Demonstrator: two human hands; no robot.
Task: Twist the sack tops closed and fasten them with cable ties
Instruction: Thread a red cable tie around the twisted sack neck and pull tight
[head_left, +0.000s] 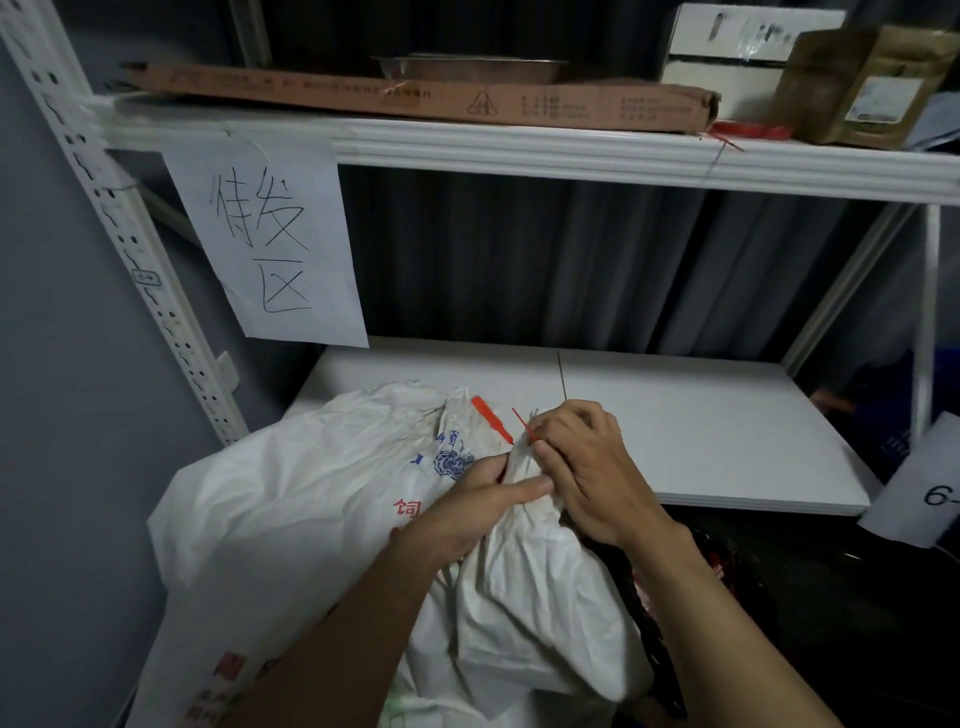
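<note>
A white woven sack (291, 499) with blue and red print leans against the front of the lower shelf. Its top is gathered into a twisted neck between my hands. My left hand (467, 512) grips that neck from the left, thumb laid across it. My right hand (582, 467) pinches the thin tail of a red cable tie (491, 418) that wraps the neck. The tie's flat tag end sticks up to the left. A second white sack (540, 613) lies lower, under my forearms.
The white lower shelf board (675, 431) stretches behind and right of the sack. A paper sign (265, 239) hangs from the upper shelf (519, 150), which carries cardboard boxes and a bunch of red cable ties (748, 130). The perforated rack post (130, 260) stands at left.
</note>
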